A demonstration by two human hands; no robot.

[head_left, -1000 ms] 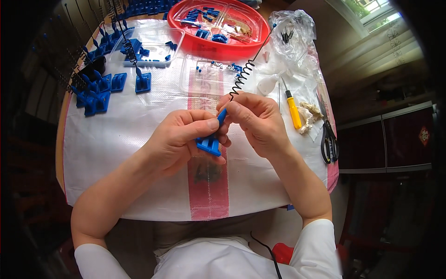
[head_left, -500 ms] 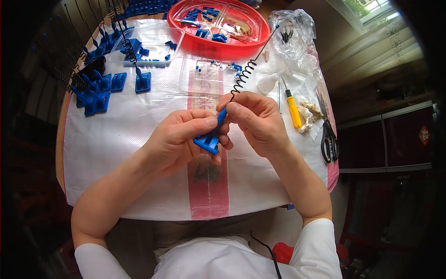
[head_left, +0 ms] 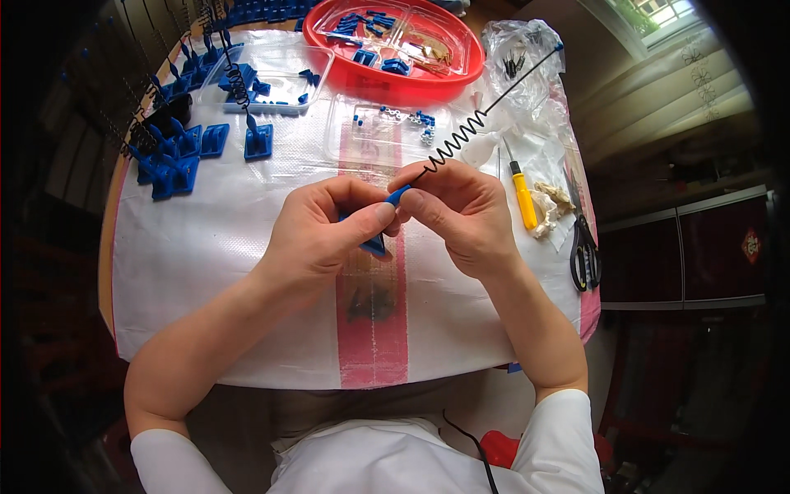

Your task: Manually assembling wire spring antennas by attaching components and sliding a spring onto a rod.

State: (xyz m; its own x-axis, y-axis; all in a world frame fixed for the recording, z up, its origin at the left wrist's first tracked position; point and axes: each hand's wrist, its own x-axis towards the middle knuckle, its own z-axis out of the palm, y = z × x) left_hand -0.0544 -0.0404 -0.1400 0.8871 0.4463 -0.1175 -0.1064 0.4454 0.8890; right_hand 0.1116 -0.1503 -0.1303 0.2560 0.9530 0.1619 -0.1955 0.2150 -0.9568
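Above the middle of the table, my left hand (head_left: 325,226) grips a blue plastic base (head_left: 374,244), thumb on top; much of the base is hidden behind the fingers. My right hand (head_left: 461,214) pinches the spot where a black coil spring (head_left: 455,142) meets the narrow blue neck of that base. From there the spring slants up to the right and runs into a straight rod with a small blue tip (head_left: 559,47). Both hands are closed and nearly touching at the neck.
Blue bases with spring rods (head_left: 169,165) crowd the left side, one alone (head_left: 258,142) nearby. Behind are a clear tub (head_left: 321,74) and a red tray (head_left: 395,84) of blue parts. At right lie a yellow-handled screwdriver (head_left: 523,198), black scissors (head_left: 585,255) and a plastic bag (head_left: 539,90).
The spring and rod have swung down to the right, now lying at a lower slant. The blue base has turned and is more covered by my left hand.
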